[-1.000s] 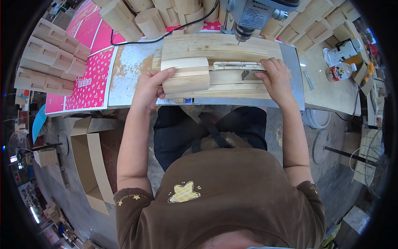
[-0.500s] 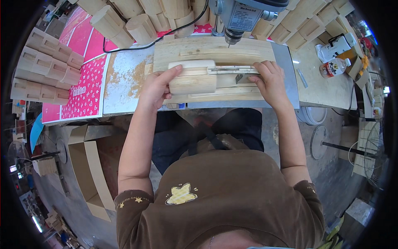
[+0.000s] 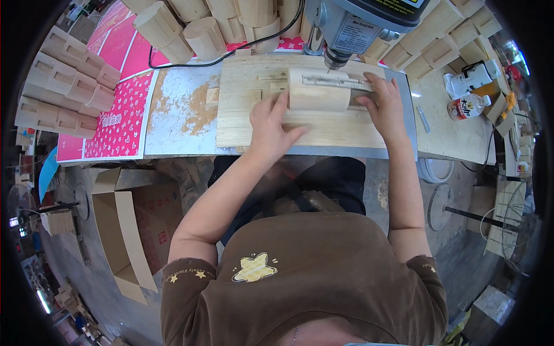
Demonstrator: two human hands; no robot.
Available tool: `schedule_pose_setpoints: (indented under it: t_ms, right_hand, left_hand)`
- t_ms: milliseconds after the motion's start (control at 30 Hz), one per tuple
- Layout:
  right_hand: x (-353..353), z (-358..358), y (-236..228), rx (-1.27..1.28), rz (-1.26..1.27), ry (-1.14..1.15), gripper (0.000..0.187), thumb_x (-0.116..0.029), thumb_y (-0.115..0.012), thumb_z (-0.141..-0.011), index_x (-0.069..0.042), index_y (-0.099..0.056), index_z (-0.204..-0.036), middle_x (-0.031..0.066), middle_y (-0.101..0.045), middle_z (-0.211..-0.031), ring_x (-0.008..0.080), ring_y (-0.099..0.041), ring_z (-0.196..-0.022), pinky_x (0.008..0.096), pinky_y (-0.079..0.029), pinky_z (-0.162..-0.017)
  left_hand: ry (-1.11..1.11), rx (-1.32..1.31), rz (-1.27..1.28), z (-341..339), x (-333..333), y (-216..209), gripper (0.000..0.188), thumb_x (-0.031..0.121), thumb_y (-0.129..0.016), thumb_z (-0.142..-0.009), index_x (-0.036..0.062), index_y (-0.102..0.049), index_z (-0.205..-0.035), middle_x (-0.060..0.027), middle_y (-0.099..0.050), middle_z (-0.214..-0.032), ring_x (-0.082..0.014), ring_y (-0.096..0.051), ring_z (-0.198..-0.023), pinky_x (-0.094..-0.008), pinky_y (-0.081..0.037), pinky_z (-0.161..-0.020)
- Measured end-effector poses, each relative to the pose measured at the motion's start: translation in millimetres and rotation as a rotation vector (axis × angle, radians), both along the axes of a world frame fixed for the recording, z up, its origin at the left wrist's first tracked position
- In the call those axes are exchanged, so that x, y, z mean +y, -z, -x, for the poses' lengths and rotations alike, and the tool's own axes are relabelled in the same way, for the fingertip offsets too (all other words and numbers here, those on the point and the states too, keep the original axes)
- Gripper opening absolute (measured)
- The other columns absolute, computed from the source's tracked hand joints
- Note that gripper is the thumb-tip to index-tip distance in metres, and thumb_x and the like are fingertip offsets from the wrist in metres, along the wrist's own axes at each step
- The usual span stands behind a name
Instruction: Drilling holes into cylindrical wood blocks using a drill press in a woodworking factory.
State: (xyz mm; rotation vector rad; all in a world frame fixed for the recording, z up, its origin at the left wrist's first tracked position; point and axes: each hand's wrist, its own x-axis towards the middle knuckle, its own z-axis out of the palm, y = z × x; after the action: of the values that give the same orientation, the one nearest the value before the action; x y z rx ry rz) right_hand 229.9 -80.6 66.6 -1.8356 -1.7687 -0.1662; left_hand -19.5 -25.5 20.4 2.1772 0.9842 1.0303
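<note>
A pale rounded wooden block (image 3: 318, 95) lies on its side on a flat wooden board (image 3: 248, 124), just below the drill bit. A narrow, light-coloured strip (image 3: 326, 81), seemingly metal, runs along the groove in the block's top and sticks out to the right. My right hand (image 3: 385, 106) pinches that outer end between thumb and fingers. At the block's left end is my left hand (image 3: 272, 124), its fingers spread and thumb stretched toward me. Its fingertips reach the block's end; whether they press on it I cannot tell.
A bench drill (image 3: 352, 34) stands over the board, its black cable (image 3: 231, 55) trailing left. Stacked wooden blocks (image 3: 63, 86) line the left, back and right. Sawdust (image 3: 199, 109) lies left of the board. A bottle (image 3: 467, 106) and a marker-like stick (image 3: 423, 120) are at right.
The block has moved right, under the drill, sliding further along the strip toward my right hand. My left hand has followed it and changed from gripping the block to spread fingers.
</note>
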Motion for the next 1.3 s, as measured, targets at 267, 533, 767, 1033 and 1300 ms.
schedule_pose_setpoints:
  t_ms: [267,533,767,1033,1300]
  right_hand:
    - [15,15,-3,0.219,-0.035,-0.072,0.054,-0.008,-0.07,-0.071,-0.009,-0.049,-0.121,0.0089,-0.059,-0.112,0.0275,-0.052,-0.108,0.0454,-0.029,-0.103]
    - [45,-44,-146,0.462,-0.8,-0.144,0.027,-0.008,-0.06,-0.086,0.0,-0.055,-0.111,0.0073,-0.06,-0.097,0.0127,-0.056,-0.09,0.0255,-0.044,-0.081]
    - [76,-23,-179,0.263,-0.504,-0.216,0.023,-0.019,-0.053,-0.089,0.001,-0.063,-0.096,0.004,-0.062,-0.078,0.0128,-0.057,-0.076,0.0273,-0.045,-0.07]
    - [-21,47,-103,0.174,-0.432,0.083,0.015,-0.011,-0.057,-0.086,-0.003,-0.065,-0.095,0.0062,-0.052,-0.058,0.0143,-0.052,-0.051,0.0278,-0.039,-0.05]
    - [-3,38,-28,0.109,-0.517,0.065,0.016,-0.006,-0.058,-0.083,-0.007,-0.066,-0.096,0.0057,-0.056,-0.063,0.018,-0.052,-0.056,0.0288,-0.033,-0.051]
  left_hand:
    - [-0.114,0.175,-0.189,8,32,19,0.066,0.028,-0.079,-0.057,0.0067,-0.057,-0.116,-0.0036,-0.054,-0.089,-0.0238,-0.049,-0.091,-0.0414,-0.031,-0.085]
    - [-0.087,0.119,-0.159,2,33,13,0.061,0.027,-0.077,-0.059,0.0064,-0.059,-0.113,-0.0017,-0.054,-0.082,-0.023,-0.048,-0.087,-0.0396,-0.031,-0.081]
    - [-0.112,0.139,-0.176,5,33,16,0.061,0.028,-0.077,-0.059,0.0063,-0.059,-0.113,-0.0016,-0.053,-0.081,-0.023,-0.047,-0.086,-0.0382,-0.031,-0.08]
    - [-0.123,0.169,-0.185,10,32,16,0.058,0.028,-0.076,-0.061,0.0075,-0.059,-0.113,-0.0024,-0.052,-0.081,-0.0232,-0.047,-0.084,-0.0378,-0.031,-0.079]
    - [-0.104,0.153,-0.201,4,33,16,0.058,0.026,-0.077,-0.06,0.0081,-0.06,-0.112,-0.0027,-0.052,-0.079,-0.0231,-0.048,-0.082,-0.0378,-0.031,-0.079]
